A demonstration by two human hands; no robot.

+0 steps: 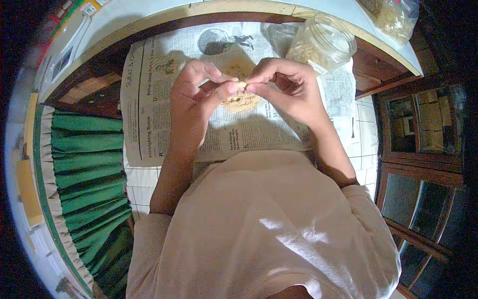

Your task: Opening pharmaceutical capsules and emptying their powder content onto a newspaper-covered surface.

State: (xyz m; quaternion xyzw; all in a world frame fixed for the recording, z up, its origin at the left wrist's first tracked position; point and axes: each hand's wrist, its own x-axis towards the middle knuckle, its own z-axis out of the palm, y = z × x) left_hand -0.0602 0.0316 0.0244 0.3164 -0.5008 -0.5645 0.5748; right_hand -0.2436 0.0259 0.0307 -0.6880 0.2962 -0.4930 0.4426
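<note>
My left hand (pixel 203 91) and my right hand (pixel 289 88) meet above a newspaper sheet (pixel 171 130), their thumbs and forefingers pinching one small pale piece (pixel 241 85) between them. What the piece is made of is too small to tell. Below and behind the fingertips a heap of pale yellow crumbs (pixel 241 102) lies on the paper, partly hidden by the hands. Beyond my right hand a clear plastic jar (pixel 317 45) leans on the newspaper, its mouth uncovered, with pale pieces inside.
A white shelf edge (pixel 239 8) curves across the far side, with a clear bag of pale contents (pixel 397 20) on it at the right. A green curtain (pixel 87 160) hangs at the left. Wooden cabinet doors with glass panes (pixel 418 149) stand at the right.
</note>
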